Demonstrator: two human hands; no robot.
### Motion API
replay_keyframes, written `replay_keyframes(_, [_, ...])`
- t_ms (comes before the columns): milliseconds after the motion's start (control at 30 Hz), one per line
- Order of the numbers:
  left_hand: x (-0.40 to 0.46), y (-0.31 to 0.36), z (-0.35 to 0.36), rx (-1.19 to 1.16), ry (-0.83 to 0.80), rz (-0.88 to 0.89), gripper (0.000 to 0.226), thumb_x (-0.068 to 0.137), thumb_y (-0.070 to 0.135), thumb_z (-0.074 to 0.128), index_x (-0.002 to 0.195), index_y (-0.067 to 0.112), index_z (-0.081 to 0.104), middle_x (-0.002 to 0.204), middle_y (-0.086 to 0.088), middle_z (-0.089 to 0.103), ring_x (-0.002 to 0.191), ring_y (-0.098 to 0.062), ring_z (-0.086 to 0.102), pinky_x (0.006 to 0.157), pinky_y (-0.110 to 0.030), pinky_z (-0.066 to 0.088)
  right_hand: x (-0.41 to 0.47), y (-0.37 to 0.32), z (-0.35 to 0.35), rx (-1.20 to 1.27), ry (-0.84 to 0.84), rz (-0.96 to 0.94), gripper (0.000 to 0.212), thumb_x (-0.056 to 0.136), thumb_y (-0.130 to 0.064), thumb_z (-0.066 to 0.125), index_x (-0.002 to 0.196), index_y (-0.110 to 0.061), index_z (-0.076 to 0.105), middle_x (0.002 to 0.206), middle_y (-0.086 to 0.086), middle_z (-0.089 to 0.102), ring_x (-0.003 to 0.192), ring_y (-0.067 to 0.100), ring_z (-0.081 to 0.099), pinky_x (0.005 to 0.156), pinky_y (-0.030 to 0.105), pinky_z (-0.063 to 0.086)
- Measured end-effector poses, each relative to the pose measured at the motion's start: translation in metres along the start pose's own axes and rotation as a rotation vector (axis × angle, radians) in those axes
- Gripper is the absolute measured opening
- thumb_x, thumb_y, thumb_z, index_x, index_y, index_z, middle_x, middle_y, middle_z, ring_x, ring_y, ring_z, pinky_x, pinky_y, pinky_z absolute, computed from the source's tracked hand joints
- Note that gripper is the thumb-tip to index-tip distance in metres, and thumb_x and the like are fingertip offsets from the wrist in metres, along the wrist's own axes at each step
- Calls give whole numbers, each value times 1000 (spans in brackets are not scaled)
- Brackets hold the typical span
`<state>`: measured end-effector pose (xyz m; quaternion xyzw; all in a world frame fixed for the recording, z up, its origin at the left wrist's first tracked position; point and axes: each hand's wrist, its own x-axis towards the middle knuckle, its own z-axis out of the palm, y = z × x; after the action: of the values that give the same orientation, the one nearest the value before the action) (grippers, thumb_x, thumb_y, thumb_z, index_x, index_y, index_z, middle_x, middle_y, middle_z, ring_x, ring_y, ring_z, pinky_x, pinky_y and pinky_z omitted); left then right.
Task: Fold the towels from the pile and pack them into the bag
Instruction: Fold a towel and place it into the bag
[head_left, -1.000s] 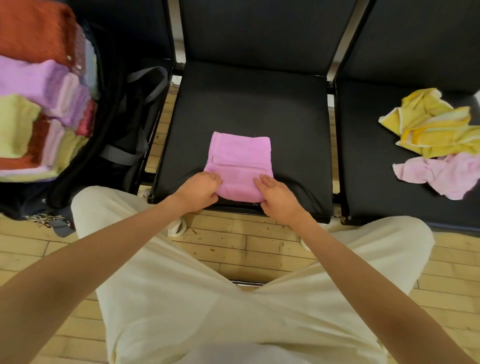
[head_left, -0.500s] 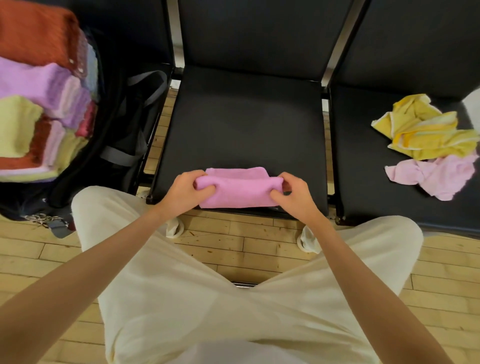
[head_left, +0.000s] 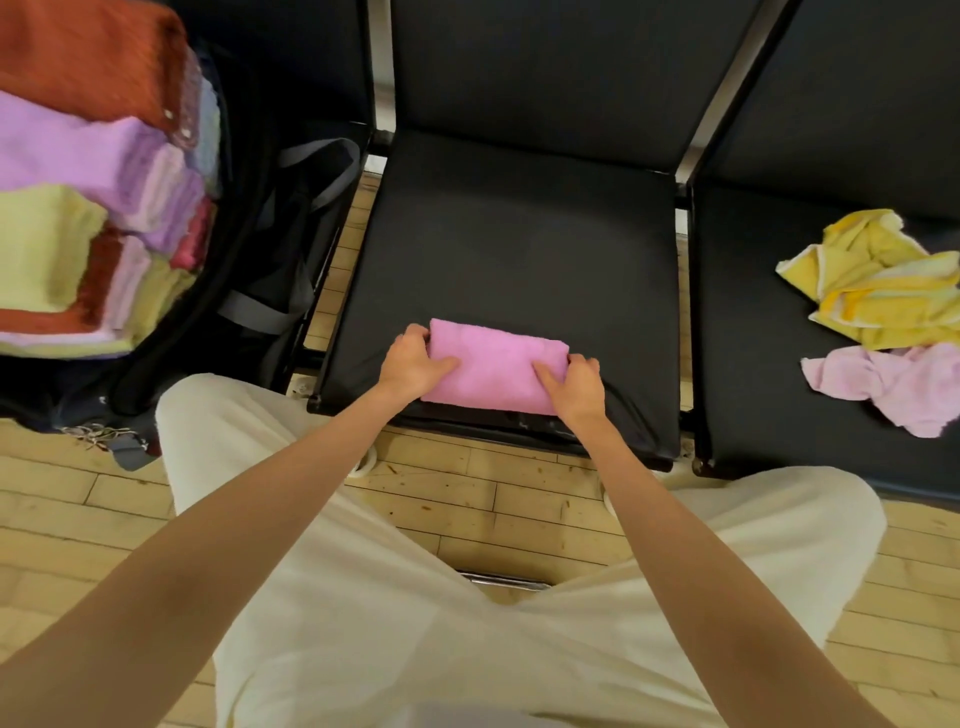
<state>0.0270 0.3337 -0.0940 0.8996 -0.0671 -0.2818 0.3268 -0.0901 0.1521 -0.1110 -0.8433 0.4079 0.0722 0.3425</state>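
We see two bare forearms with no sleeves, no watch and no rings. The left hand (head_left: 413, 364) and the right hand (head_left: 576, 382) have short, plain nails as far as we can tell. The legs are covered by loose trousers (head_left: 415, 597) of a cream, off-white cloth, with soft folds. Near the knees we see small parts of white shoes (head_left: 363, 464).

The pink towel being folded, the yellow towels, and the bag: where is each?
pink towel (head_left: 496, 366), head view, middle of its folded top.
yellow towels (head_left: 878, 291), head view, centre of the crumpled heap.
bag (head_left: 270, 280), head view, its dark open flap.
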Motion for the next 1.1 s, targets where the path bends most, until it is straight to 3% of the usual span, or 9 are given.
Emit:
replay_keyframes(167, [-3, -1, 4, 180, 69, -125, 53, 78, 51, 69, 104, 7, 59, 124, -14, 44, 112, -29, 48, 89, -37, 44, 6, -8, 2, -65, -34, 54, 45, 93, -40, 51, 108, 2, 59, 118, 21, 52, 106, 29, 47, 75, 30, 38])
replay_keyframes(333, [-12, 7, 1, 189, 25, -151, 37, 80, 43, 69, 91, 13, 52, 118, -12, 49, 111, -31, 50, 92, -40, 47, -5, -24, 1, -77, 12, 69, 44, 92, -37, 51, 112, 2, 56, 120, 21, 53, 115, 33, 46, 91, 37, 41])
replay_keyframes(467, [-17, 4, -29, -56, 83, -133, 23, 82, 27, 66, 89, 9, 53, 88, -6, 56, 95, -28, 61, 73, -33, 48, -17, -67, 0, 137, -57, 26, 39, 93, -29, 51, 115, 3, 54, 114, 16, 60, 104, 31, 59, 72, 30, 41])
replay_keyframes(600, [-12, 5, -101, -202, 256, -110, 38, 82, 25, 68, 110, 3, 56, 105, -11, 59, 104, -28, 59, 74, -30, 43, -30, -135, 4, 390, -80, -32, 43, 89, -21, 60, 123, 0, 44, 116, 14, 56, 105, 26, 57, 74, 29, 43])
replay_keyframes(733, [-9, 7, -199, -140, 484, 89, 24, 84, 18, 66, 101, 7, 53, 98, -13, 58, 101, -29, 58, 75, -31, 38, -45, -223, 1, 570, -119, -343, 60, 89, 0, 48, 142, -18, 25, 130, 7, 46, 118, 22, 47, 96, 34, 41])
replay_keyframes(833, [-3, -1, -274, -129, 680, 168, 43, 82, 28, 63, 110, -3, 57, 105, -19, 63, 101, -28, 58, 77, -28, 35, -55, -293, 2, 574, -182, -605, 45, 85, 5, 43, 123, -19, 49, 118, -3, 46, 113, 16, 45, 92, 28, 40])
replay_keyframes(900, [3, -3, -311, -121, 733, 156, 47, 79, 33, 57, 109, -2, 58, 99, -15, 62, 100, -26, 59, 78, -28, 35, -53, -323, 7, 593, -183, -622, 41, 82, 7, 44, 113, -11, 62, 115, 2, 52, 112, 21, 50, 86, 26, 43])
replay_keyframes(1033, [26, -33, -386, -20, 741, 75, 23, 85, 16, 58, 96, -4, 59, 104, -26, 61, 104, -36, 58, 79, -39, 41, -53, -396, 34, 542, -302, -652, 43, 83, 6, 49, 122, -6, 62, 128, 10, 54, 117, 20, 51, 95, 29, 47])
replay_keyframes(1100, [34, -48, -409, 9, 730, 26, 23, 87, 16, 58, 99, -3, 59, 103, -23, 59, 105, -35, 58, 78, -38, 41, -54, -424, 44, 536, -314, -678, 40, 84, 5, 51, 122, -3, 61, 122, 9, 57, 113, 19, 53, 93, 28, 48])
